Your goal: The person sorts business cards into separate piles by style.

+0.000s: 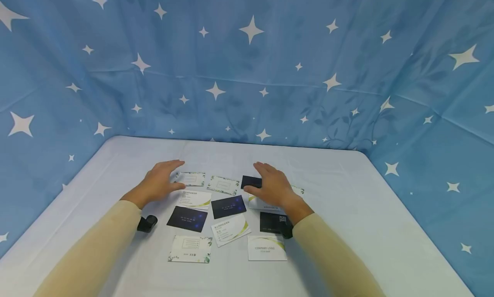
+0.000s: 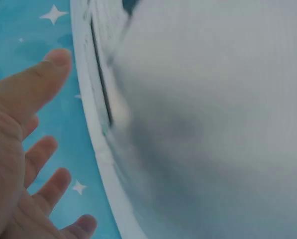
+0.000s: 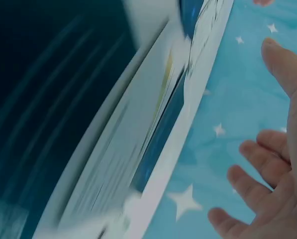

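Note:
Several business cards lie spread on the white table. My left hand hovers at the left of the spread, fingers extended and holding nothing, nearest a leaf-bordered card and a white card with a yellow-green stripe. On the other side, my right hand hovers with spread fingers over a dark card and another striped white card, hiding parts of both. Both wrist views show bare palms with fingers apart: the left palm and the right palm.
Between the arms are two dark blue cards, a tilted white card, a black card with a code square, a "COMPANY LOGO" card and another leafy card. A blue star-patterned curtain hangs behind the table.

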`<state>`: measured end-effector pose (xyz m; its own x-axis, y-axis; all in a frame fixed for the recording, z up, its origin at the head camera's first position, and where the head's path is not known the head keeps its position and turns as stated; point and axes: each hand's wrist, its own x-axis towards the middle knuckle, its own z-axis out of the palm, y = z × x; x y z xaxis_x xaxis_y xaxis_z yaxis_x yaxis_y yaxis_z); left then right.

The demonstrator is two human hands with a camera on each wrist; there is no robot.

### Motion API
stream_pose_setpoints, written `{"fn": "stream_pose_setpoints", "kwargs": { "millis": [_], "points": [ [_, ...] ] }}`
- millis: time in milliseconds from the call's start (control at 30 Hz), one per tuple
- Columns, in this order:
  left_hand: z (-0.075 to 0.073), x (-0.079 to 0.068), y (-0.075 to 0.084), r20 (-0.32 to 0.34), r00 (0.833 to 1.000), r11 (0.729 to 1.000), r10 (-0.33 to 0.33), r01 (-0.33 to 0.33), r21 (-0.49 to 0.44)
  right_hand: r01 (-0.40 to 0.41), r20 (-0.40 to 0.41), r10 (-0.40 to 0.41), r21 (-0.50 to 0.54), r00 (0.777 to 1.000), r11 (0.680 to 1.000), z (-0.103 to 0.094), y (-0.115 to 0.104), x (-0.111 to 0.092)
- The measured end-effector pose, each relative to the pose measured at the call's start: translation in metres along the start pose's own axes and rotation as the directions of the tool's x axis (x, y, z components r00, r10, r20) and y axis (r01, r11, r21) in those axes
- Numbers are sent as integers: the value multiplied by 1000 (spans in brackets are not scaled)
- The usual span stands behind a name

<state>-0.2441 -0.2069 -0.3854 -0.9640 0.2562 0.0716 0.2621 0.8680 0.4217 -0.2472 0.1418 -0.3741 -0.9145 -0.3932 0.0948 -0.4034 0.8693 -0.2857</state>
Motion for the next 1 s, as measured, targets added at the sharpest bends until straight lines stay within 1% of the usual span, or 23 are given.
{"fn": "stream_pose_setpoints", "kwargs": {
  "millis": [100,200,300,333,433,600,733,800,867,933,1000],
  "points": [
    [0,3,-8,46,999,999,-24,27,-47,16,26,-18,72,1000,997,8,-14,12],
    [0,6,-15,117,990,990,-78,90,-106,19,66,-28,135,997,991,15,-31,27],
    [-2,11,-22,171,977,976,-124,151,-154,29,109,-46,157,993,987,23,-47,42],
    [-3,12,-23,184,974,972,-136,167,-166,32,122,-51,150,991,988,25,-51,48],
    [-5,16,-28,199,969,965,-143,182,-190,39,156,-58,126,986,991,33,-62,61],
    [-2,22,-29,218,967,960,-134,181,-214,17,181,-34,94,983,995,46,-71,76],
    [2,25,-28,220,968,959,-116,167,-227,-21,203,3,86,979,996,53,-77,84],
    [2,27,-28,218,969,961,-116,165,-223,-43,220,22,92,975,995,55,-81,88],
    [2,27,-28,218,968,959,-128,177,-223,-65,235,39,102,971,993,56,-85,91],
    [1,28,-28,222,966,953,-134,187,-238,-72,249,44,102,968,992,58,-89,93],
    [1,29,-27,225,965,942,-134,194,-274,-62,255,39,84,966,995,59,-93,96]
  ]
}}
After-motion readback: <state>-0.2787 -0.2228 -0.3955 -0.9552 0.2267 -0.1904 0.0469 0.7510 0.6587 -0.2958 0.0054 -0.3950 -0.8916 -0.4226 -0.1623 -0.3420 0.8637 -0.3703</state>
